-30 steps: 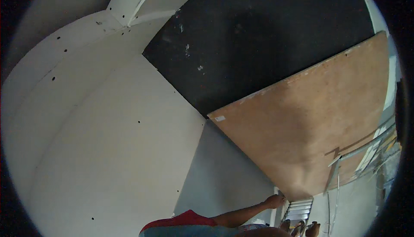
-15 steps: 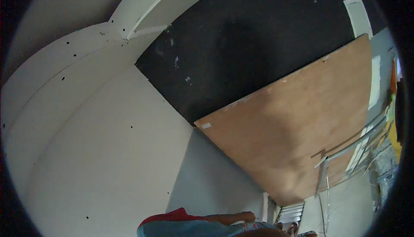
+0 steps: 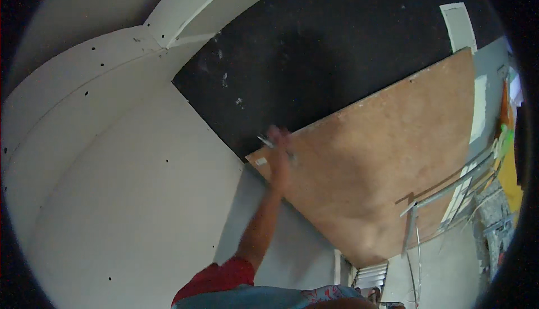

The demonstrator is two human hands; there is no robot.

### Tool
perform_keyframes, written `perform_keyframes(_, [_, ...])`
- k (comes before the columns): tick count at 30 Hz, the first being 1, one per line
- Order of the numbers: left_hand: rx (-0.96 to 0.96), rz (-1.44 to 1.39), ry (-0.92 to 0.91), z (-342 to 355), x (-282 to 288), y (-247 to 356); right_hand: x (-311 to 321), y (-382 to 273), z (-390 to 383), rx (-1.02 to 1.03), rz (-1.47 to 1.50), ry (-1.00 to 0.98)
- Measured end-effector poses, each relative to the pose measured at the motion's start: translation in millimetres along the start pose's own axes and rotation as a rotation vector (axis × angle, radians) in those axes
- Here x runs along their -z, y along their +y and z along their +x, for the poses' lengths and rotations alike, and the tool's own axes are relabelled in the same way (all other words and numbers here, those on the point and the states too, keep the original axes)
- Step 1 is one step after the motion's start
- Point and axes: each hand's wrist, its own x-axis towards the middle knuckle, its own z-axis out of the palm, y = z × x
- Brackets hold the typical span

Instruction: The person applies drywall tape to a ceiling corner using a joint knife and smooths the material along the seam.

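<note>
Brown board (image 3: 382, 168) edge meets one of the hands (image 3: 279, 149), blurred, gripping a thin pen-like tool (image 3: 269, 143).

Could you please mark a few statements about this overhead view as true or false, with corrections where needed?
1. One raised hand reaches up near the corner of the brown wooden board. True.
2. The hand holds a thin, light-coloured pencil-like object. True, though motion blur hides what kind of tool it is.
3. The arm wears a long green sleeve down to the wrist. False: the forearm is bare, and a short red sleeve shows near the shoulder.
4. The area directly above the board is bright yellow. False: a black panel lies there.
5. The white drywall sheet on the left shows small dark screw spots. True.
6. Both hands are raised to the board. False: only one hand shows.
</note>
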Motion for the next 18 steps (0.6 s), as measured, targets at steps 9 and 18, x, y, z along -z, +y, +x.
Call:
perform_keyframes(9, [-0.805,0.225,-0.223,237.4,-19.0,200.3,36.7,-11.2,27.4,-0.141,0.393,-0.279])
perform_keyframes(18, [-0.935,0.535,-0.031,224.1,0.5,177.0,37.2,64.6,-50.9,-0.904,1.017,-0.152])
